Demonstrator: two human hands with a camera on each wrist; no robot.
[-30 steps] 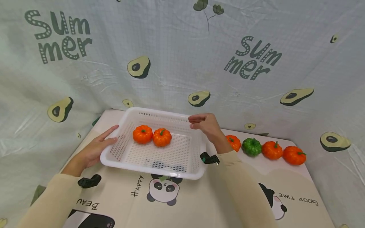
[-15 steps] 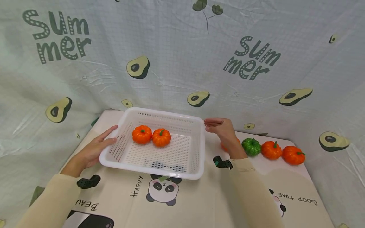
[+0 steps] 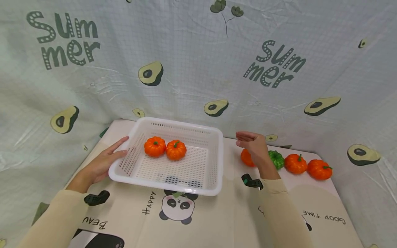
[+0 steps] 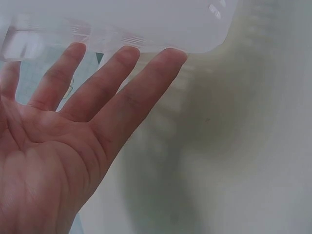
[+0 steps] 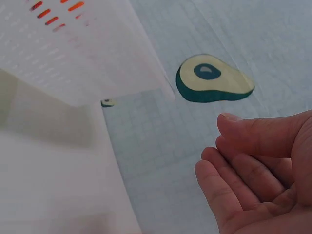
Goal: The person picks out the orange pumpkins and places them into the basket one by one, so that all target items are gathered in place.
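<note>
Our left fingers [image 3: 115,146] straight against the basket [image 3: 164,186], right fingers [image 3: 247,135] relaxed, empty, a gap away, near far desk [image 3: 230,156] edge

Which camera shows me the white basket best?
The head view: it shows nearly the whole basket from above, with two orange pumpkins inside. The left wrist view shows only part of its outside; the right wrist view, a slotted corner with orange showing through.
</note>
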